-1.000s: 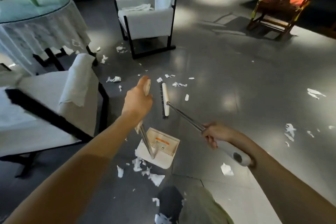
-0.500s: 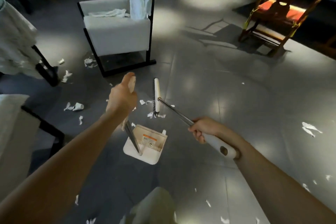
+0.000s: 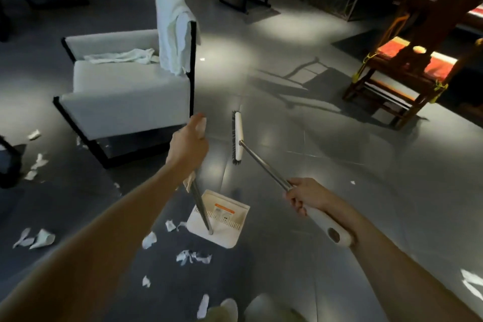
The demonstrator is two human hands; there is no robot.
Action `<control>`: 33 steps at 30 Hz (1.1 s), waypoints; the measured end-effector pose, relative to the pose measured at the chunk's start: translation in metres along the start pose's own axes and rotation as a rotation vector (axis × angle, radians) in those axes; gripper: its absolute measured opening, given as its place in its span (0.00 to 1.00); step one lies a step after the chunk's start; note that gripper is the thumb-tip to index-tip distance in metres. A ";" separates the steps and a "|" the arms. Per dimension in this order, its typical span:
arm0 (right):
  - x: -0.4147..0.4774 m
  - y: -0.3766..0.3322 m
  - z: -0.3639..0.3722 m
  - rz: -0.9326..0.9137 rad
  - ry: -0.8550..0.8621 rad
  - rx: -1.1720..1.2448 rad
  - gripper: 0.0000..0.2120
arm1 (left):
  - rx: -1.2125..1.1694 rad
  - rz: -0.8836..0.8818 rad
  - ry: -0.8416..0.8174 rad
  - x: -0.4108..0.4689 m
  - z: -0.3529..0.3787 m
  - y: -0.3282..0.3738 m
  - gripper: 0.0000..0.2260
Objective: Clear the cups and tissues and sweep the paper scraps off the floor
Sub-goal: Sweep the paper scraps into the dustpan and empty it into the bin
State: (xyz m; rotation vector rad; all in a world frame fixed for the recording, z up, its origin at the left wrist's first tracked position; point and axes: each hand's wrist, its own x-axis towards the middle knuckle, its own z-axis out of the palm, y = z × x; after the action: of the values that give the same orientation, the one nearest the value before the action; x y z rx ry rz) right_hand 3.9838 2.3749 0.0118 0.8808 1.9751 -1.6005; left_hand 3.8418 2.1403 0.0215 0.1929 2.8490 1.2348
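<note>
The left hand [image 3: 187, 144] is gripping the upper end of the dustpan handle [image 3: 201, 206], with the fingers wrapped round its white grip. The handle is running down and towards the near side to the dustpan [image 3: 227, 239], which is sitting on the floor [image 3: 326, 138] between the two arms. The right hand [image 3: 304, 197] is gripping the broom handle [image 3: 264, 162] where the metal rod is meeting the white grip, fingers curled round it. The broom head [image 3: 238, 138] is lying low over the floor, far of the dustpan and just right of the left hand; contact of the bristles with the floor cannot be confirmed. Paper scraps [image 3: 193, 256] are lying near and left of the dustpan, with one touching its left edge. More scraps [image 3: 36, 165] are lying at the far left beside the armchair [image 3: 125, 97]. A white cloth [image 3: 172, 29] is hanging over the armchair back.
</note>
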 end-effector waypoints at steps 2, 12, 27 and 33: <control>0.046 -0.032 -0.036 -0.025 0.009 -0.016 0.12 | -0.032 0.020 -0.026 0.063 0.020 0.025 0.23; 0.349 -0.227 -0.186 -0.170 -0.035 -0.143 0.12 | -0.041 -0.027 -0.010 0.409 0.147 0.101 0.28; 0.769 -0.619 -0.262 -0.087 -0.212 -0.148 0.14 | -0.105 -0.168 0.201 0.908 0.185 0.130 0.24; 0.908 -0.750 -0.264 -0.003 -0.270 -0.145 0.11 | -0.116 -0.247 0.243 1.063 0.187 0.115 0.24</control>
State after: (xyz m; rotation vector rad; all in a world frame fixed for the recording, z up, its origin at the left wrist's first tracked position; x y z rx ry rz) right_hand 2.8273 2.7175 -0.0393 0.5731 1.8737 -1.4698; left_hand 2.8133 2.4874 0.0002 -0.3240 2.8667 1.4496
